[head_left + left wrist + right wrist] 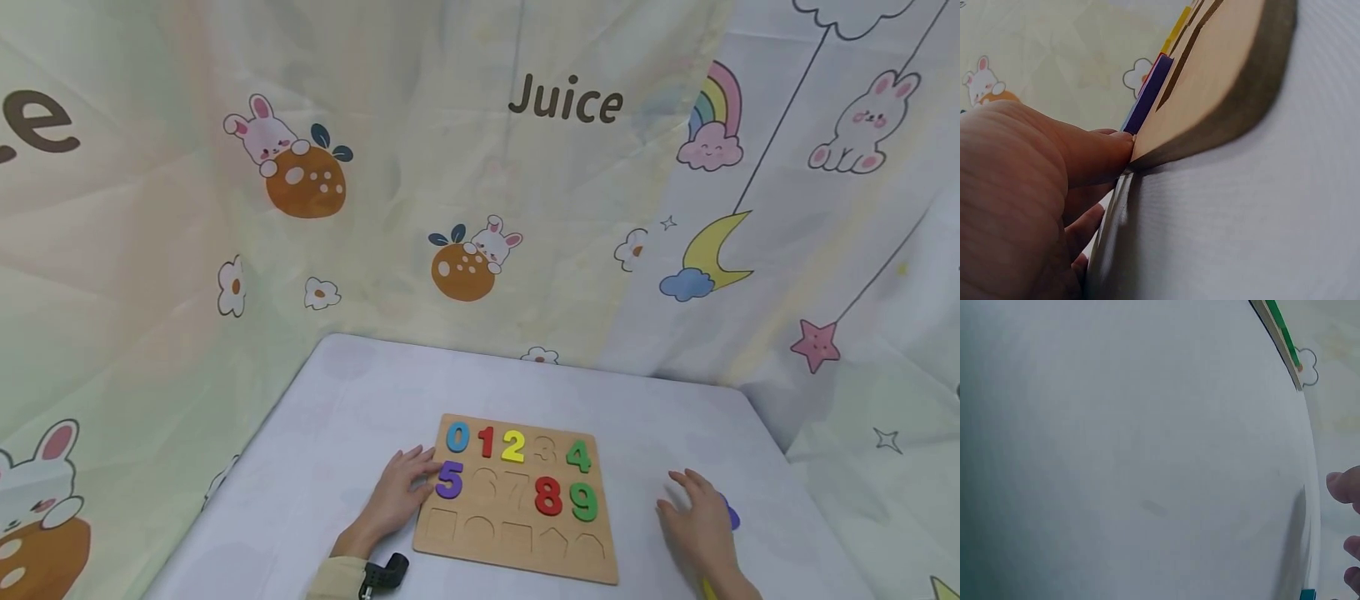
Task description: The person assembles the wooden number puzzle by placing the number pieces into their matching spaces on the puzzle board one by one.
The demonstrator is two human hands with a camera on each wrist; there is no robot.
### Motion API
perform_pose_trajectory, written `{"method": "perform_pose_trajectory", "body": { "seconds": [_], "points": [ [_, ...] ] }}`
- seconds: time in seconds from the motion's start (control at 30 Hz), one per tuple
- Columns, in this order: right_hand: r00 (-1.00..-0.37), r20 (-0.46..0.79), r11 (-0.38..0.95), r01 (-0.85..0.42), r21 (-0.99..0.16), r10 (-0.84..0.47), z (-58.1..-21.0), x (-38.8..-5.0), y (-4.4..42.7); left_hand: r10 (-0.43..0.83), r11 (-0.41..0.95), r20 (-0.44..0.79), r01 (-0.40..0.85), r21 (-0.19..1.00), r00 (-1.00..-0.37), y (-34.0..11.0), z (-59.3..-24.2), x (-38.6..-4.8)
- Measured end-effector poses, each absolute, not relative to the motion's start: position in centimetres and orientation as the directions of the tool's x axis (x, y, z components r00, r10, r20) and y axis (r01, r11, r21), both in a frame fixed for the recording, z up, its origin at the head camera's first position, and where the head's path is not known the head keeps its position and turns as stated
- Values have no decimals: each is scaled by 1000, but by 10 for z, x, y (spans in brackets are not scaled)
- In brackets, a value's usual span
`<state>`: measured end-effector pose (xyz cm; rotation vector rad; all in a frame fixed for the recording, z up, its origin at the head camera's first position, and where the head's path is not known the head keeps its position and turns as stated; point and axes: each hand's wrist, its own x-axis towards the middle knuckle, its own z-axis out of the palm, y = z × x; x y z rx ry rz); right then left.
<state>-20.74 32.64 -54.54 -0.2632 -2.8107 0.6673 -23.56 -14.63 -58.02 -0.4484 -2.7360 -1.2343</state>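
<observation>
A wooden number board [517, 567] lies on the table, bearing coloured digits 0, 1, 2, 4, 5, 8 and 9; the 3, 6 and 7 outlines hold no piece. At its left edge my left hand [395, 492] rests with fingertips and thumb touching the wood, beside the purple 5 [450, 480]. The left wrist view has the thumb [1100, 156] against the board's edge [1235, 112]. Right of the board, my right hand [701, 529] is over the table, fingers loosely bent and apart, holding nothing visible. It partly hides a purple-blue piece [732, 514] and a yellow piece [707, 590].
The board's bottom row has several shape outlines without pieces. A blue piece [1307, 594] shows at the bottom of the right wrist view. A black wrist device [387, 574] is on the left forearm. Printed cloth [390, 167] hangs behind the white-covered table [360, 392].
</observation>
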Motion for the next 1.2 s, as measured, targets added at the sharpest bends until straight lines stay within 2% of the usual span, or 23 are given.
{"method": "perform_pose_trajectory", "body": {
  "seconds": [0.23, 0.6, 1.2],
  "points": [
    [-922, 121, 866, 292, -406, 368, -550, -208, 337, 218, 629, 232, 318, 709, -948, -146, -582, -236],
    [-892, 6, 826, 416, -380, 452, -552, -201, 355, 216, 628, 219, 308, 715, -951, -146, -580, -235],
    [-868, -50, 774, 466, -429, 495, -559, -207, 369, 210, 609, 230, 311, 729, -950, -146, -579, -234]
  ]
}}
